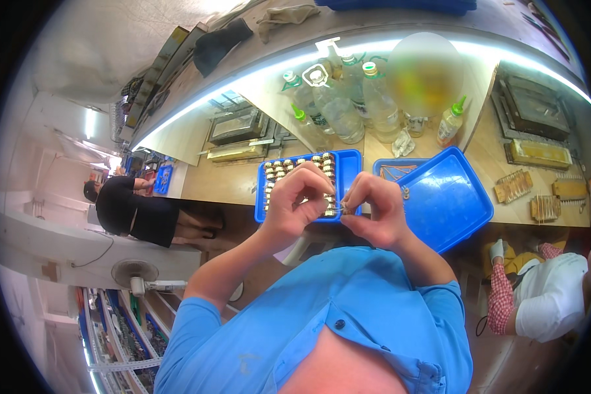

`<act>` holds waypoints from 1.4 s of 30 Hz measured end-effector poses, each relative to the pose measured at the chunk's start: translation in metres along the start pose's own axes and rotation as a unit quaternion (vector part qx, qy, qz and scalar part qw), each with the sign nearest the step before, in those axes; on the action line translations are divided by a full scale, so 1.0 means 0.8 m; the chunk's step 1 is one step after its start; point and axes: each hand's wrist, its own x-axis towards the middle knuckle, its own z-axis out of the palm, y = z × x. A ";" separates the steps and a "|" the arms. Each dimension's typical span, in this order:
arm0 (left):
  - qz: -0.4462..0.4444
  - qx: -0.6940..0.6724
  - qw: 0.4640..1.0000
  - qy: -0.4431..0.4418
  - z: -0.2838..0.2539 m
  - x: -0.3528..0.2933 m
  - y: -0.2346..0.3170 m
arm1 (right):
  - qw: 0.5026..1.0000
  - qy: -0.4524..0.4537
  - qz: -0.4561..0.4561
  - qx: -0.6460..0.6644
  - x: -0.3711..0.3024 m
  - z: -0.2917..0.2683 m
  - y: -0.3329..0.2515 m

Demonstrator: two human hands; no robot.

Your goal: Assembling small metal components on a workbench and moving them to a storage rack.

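Note:
Both hands meet in front of me, over the near edge of a blue tray (258,203) filled with rows of small cream-and-brown wound coils (286,165). Between the thumb and fingertips of my right hand (378,209) is one small coil (345,209) with thin wires on it. My left hand (294,200) is closed in a pinch just beside that coil. Fine wire seems to run between the two hands, but what the left fingertips grip is too small to make out. Part of the coil is hidden by my fingers.
An empty-looking blue tray (445,197) lies tilted over another blue tray (391,163) on the right. Clear bottles (338,108) and a green-tipped squeeze bottle (450,123) stand behind. Wooden blocks (513,186) lie far right. Two other people (128,209) work at left and right.

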 end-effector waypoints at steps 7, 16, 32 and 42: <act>-0.016 0.033 0.998 -0.043 0.007 0.013 -0.013 | 0.986 0.030 -0.060 -0.155 0.006 0.004 -0.006; 0.132 0.237 0.962 0.004 0.013 0.016 -0.025 | 0.997 0.006 0.040 -0.062 0.002 0.000 0.005; -0.045 -0.031 0.995 0.080 -0.001 0.020 -0.032 | 0.976 0.010 0.144 0.161 -0.010 -0.008 0.013; 0.021 0.180 0.981 -0.071 0.029 0.025 -0.033 | 0.995 0.037 0.094 -0.018 -0.025 -0.012 0.017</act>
